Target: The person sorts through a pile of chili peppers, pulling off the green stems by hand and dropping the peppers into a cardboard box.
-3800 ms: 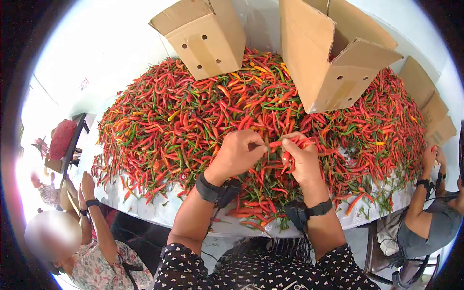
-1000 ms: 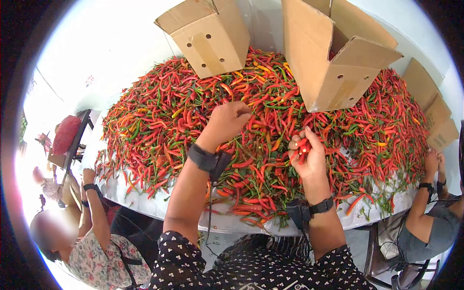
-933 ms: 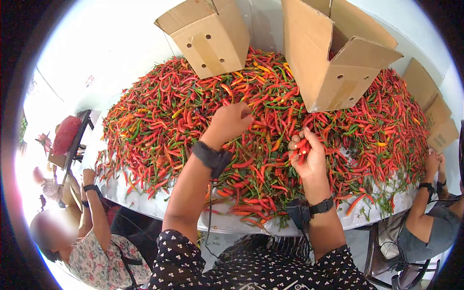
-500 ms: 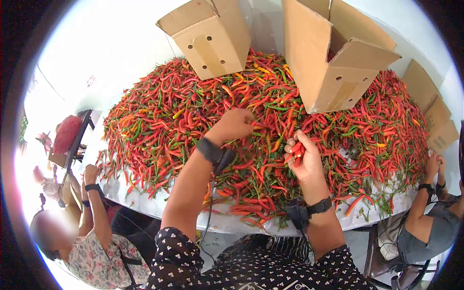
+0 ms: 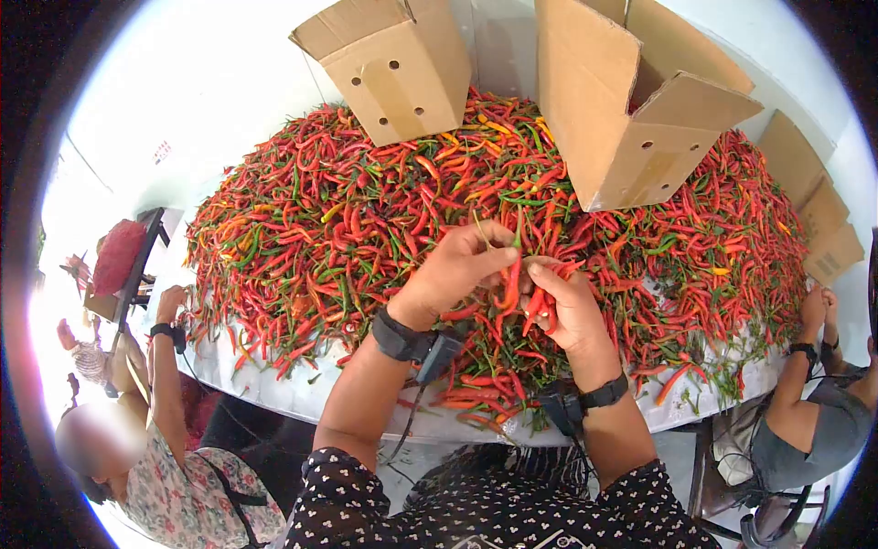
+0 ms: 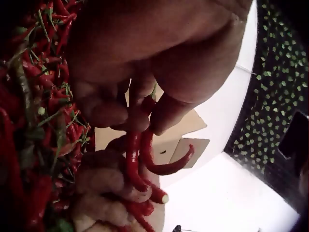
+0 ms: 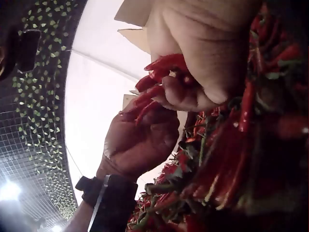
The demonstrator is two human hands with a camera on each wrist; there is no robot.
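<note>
My left hand (image 5: 457,273) pinches red chili peppers (image 5: 511,282) by their stem ends, and their green stems stick up past the thumb. In the left wrist view two of these chilies (image 6: 133,157) hang down from the fingertips, one with a curved tip. Close beside it, my right hand (image 5: 576,309) grips several red chilies (image 5: 543,309) in its curled fingers. One of them shows a pale cut-looking end (image 6: 165,198) with no stem. Both hands are over the near middle of a large chili heap (image 5: 347,220), mostly red with green stems.
Two tall cardboard boxes, a smaller one (image 5: 393,82) and a larger one (image 5: 631,119), stand on the heap's far side. The white table's edge (image 5: 274,393) runs along the front. People sit at the left (image 5: 183,476) and right (image 5: 814,421).
My left hand, over the heap half a second ago, has come right to meet the right hand and now holds chilies. The right hand keeps its bunch throughout the last second.
</note>
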